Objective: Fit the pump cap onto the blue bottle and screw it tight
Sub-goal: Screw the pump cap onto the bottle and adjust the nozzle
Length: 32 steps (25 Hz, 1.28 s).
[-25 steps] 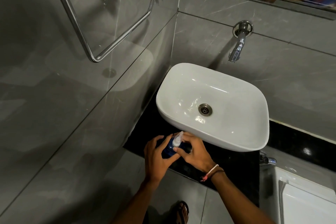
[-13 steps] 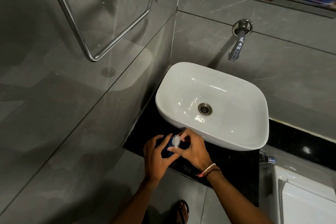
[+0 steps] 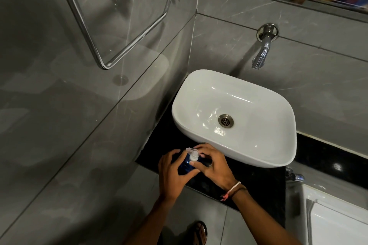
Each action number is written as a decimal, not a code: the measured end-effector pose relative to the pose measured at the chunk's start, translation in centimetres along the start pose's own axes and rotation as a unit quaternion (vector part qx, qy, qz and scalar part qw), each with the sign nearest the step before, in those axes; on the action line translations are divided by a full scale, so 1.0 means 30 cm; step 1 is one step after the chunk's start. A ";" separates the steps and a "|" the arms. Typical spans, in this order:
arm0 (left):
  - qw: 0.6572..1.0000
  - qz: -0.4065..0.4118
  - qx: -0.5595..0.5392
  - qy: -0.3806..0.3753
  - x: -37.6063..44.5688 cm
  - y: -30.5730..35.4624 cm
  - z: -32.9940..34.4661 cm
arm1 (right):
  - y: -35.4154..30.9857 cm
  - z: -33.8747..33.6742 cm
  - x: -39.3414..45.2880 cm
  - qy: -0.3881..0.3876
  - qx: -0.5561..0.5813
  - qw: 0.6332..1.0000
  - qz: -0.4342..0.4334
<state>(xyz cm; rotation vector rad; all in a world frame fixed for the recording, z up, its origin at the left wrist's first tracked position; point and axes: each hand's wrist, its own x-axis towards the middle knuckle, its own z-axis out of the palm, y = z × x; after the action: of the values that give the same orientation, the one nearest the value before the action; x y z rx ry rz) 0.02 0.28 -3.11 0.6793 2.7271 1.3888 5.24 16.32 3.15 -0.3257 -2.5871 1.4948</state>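
A small blue bottle (image 3: 184, 166) stands on the black counter (image 3: 249, 181) in front of the basin. My left hand (image 3: 172, 175) wraps around its body from the left. A clear white pump cap (image 3: 192, 154) sits on the bottle's neck, its nozzle pointing up and to the left. My right hand (image 3: 214, 165) curls over the cap from the right, thumb and fingers pinching its collar. Most of the bottle is hidden by both hands.
A white oval basin (image 3: 278, 131) with a metal drain (image 3: 225, 121) sits just behind the hands. A chrome tap (image 3: 262, 49) juts from the grey tiled wall. A chrome towel rail (image 3: 99, 32) hangs at left, and a white fixture (image 3: 338, 223) stands at lower right.
The pump nozzle has swung round from pointing up-right to pointing up-left as my right hand's fingers shifted around the cap. My left hand stays on the bottle.
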 end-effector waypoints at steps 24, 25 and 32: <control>1.000 0.004 -0.003 -0.013 -0.001 -0.004 0.000 | 0.009 0.032 -0.036 0.019 -0.052 0.998 -0.031; 1.000 0.005 -0.002 -0.014 -0.003 -0.006 0.000 | 0.004 0.040 -0.039 0.029 -0.068 0.997 -0.032; 1.000 0.013 0.003 -0.017 0.000 -0.010 -0.004 | -0.005 0.031 -0.031 0.025 -0.091 0.995 -0.045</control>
<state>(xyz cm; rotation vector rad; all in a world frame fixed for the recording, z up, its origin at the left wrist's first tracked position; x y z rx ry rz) -0.12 0.06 -3.27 0.7331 2.7080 1.3617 5.92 15.24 2.81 -0.2580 -2.6647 1.2098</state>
